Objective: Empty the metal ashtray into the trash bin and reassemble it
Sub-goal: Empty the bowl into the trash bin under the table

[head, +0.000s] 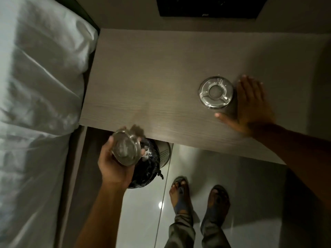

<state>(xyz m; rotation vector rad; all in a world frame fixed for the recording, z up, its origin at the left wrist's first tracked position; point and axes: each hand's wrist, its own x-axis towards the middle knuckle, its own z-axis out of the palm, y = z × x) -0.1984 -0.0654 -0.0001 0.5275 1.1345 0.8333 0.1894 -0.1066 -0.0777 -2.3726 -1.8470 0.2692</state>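
Left hand [114, 167] grips ashtray bowl [126, 151] tipped just above trash bin [152, 165]; emptying underway. Right hand [250, 106] flat, open on table [143, 77], ashtray lid [216, 92] just beside its fingers. Reassembly remains.

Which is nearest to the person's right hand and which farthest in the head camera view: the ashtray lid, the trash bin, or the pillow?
From the right hand:
1. Ashtray lid, on the table just left of the fingers.
2. Trash bin, on the floor under the table's near edge.
3. Pillow, on the bed at far left.
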